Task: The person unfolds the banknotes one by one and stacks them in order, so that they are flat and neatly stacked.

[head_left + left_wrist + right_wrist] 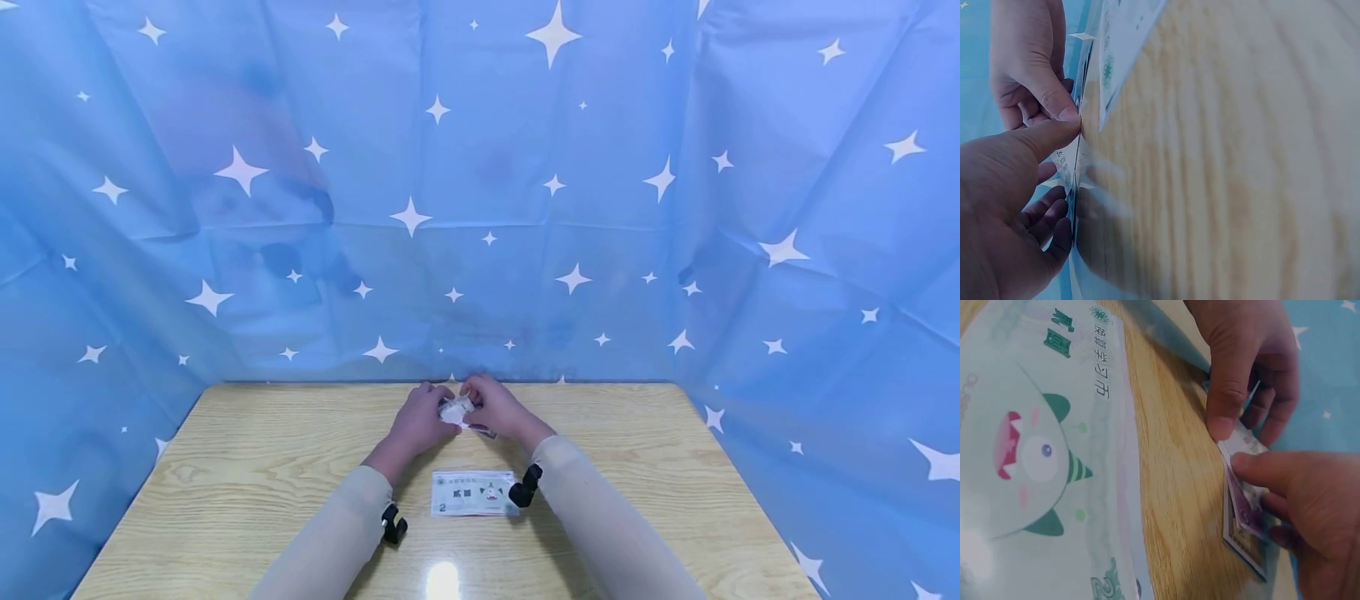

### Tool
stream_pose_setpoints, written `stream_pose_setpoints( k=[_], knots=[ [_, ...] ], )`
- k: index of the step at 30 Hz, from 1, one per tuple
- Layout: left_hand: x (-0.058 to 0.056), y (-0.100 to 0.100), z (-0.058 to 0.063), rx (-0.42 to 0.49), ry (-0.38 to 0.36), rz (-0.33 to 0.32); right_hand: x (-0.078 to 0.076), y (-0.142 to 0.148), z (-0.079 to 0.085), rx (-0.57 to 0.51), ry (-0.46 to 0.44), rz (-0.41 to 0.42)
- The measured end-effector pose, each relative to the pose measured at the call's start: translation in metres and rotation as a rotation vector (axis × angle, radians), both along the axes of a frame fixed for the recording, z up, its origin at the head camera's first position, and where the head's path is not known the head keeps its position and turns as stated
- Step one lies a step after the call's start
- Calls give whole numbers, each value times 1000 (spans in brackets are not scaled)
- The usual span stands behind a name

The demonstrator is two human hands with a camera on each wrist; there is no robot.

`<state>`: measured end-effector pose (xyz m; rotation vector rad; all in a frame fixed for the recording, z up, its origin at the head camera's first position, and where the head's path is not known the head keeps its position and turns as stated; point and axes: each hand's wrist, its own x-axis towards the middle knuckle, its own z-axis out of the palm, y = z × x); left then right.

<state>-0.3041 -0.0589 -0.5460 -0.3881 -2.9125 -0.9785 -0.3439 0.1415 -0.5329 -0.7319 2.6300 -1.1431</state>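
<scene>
Near the table's far edge, my left hand [420,421] and right hand [498,408] hold play banknotes [456,411] between them. In the right wrist view, the left thumb presses the notes' near edge, with fingers curled behind. Close beside it, the right hand [1329,512] pinches a note with a purple part [1241,503]. Below that lies a brown-edged note [1244,544]. The left wrist view shows both thumb tips almost meeting at the pale paper [1066,159]. How many notes are held is hidden.
A green 2-yuan play note [474,493] with a cartoon monster lies flat on the wooden table [300,467], between my forearms, with other paper edges beneath it. A blue star-patterned curtain [487,250] hangs behind the table's far edge and along the sides.
</scene>
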Motion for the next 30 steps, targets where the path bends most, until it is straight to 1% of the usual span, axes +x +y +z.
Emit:
stream_pose_setpoints(
  k=[8, 14, 19, 21, 25, 30],
  knots=[
    [-1, 1, -4, -24, 19, -24, 2, 2, -3, -2, -54, -46],
    [-1, 1, -3, -30, 20, -42, 6, 4, -3, -32, -50, -19],
    [0, 1, -2, -24, 10, -39, 10, 6, -2, -52, -52, -17],
    [1, 1, -2, -10, 2, -38, 12, 8, -2, -57, -44, -31],
    [0, 0, -1, 57, 6, -42, 14, 13, 0, -100, -26, -62],
    [0, -1, 1, 130, 33, -60, 21, 20, 6, -163, -35, -87]
  ],
)
